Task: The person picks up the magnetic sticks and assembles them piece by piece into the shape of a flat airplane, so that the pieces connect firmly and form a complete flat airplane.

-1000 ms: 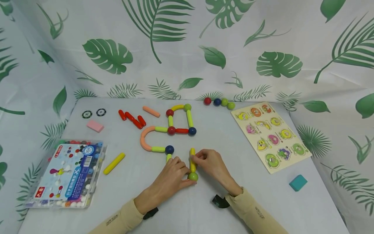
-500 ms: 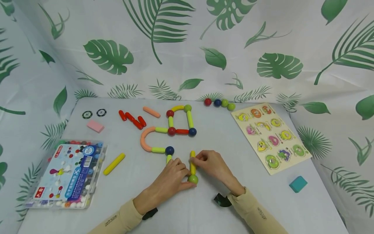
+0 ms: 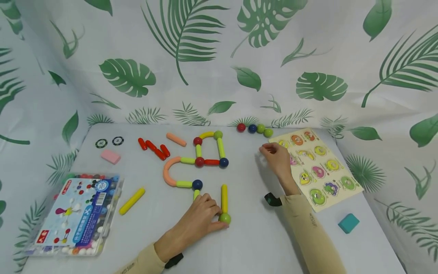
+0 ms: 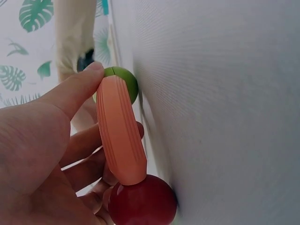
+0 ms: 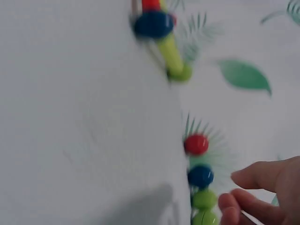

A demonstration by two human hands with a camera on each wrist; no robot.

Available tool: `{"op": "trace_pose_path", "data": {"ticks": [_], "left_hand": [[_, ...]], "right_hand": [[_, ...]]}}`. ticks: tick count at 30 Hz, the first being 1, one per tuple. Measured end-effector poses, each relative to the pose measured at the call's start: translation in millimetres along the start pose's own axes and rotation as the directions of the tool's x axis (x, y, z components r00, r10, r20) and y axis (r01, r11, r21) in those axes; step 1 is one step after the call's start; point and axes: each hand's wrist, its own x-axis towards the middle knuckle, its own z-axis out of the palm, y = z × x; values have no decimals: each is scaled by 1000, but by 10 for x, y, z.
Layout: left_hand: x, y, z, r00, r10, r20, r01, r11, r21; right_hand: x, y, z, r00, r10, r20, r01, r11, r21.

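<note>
My left hand (image 3: 200, 216) pinches the green ball (image 3: 224, 218) at the end of a magnetic-stick figure lying on the table. In the left wrist view, an orange stick (image 4: 121, 131) runs from that ball to a red ball (image 4: 143, 201); the hand hides both in the head view. A straight yellow stick (image 3: 224, 198) extends from the green ball toward the back. My right hand (image 3: 278, 161) hovers with bent fingers, nothing visible between them, beside the fruit puzzle board (image 3: 337, 198). The nearest loose balls are a green ball (image 3: 268, 132) and a blue ball (image 3: 252, 128).
The joined figure continues behind the left hand through a blue ball (image 3: 197, 185) and an orange curved stick (image 3: 168, 173). Left are a loose yellow stick (image 3: 132, 201), several red sticks (image 3: 150, 145) and a clear bead box (image 3: 73, 217). A teal block (image 3: 348, 223) lies right.
My right hand has let go of the yellow stick and moved right and toward the back. The left hand stays at the green ball. The head view has tilted slightly upward.
</note>
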Motion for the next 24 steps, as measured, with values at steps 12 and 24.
{"op": "trace_pose_path", "data": {"ticks": [12, 24], "left_hand": [[-30, 22, -6, 995, -86, 45, 90, 993, -78], [209, 22, -31, 980, -164, -111, 160, 986, -45]], "right_hand": [[727, 227, 24, 985, 59, -162, -54, 998, 38], [853, 202, 28, 994, 72, -81, -75, 997, -24]]}}
